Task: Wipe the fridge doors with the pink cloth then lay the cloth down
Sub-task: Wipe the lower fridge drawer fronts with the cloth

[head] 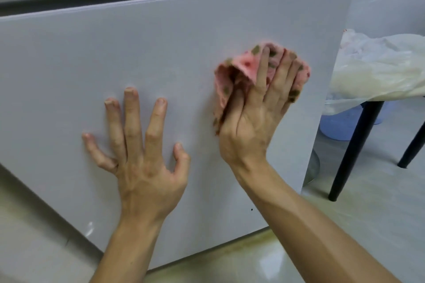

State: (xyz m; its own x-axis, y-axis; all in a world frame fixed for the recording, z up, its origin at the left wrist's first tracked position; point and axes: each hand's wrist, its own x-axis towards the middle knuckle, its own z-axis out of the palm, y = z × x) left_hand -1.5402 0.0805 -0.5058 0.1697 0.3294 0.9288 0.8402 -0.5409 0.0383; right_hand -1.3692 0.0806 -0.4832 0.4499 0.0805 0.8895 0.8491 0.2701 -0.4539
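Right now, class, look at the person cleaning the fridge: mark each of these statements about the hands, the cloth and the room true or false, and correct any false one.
1. The right hand presses the pink cloth against the fridge door. True.
2. The left hand holds a spray bottle. False: it is empty, spread flat on the door.
3. The cloth is plain pink. False: it has dark olive spots.
4. A dark table leg stands to the right of the fridge. True.
5. The cloth already lies on the floor. False: it is still held against the door.
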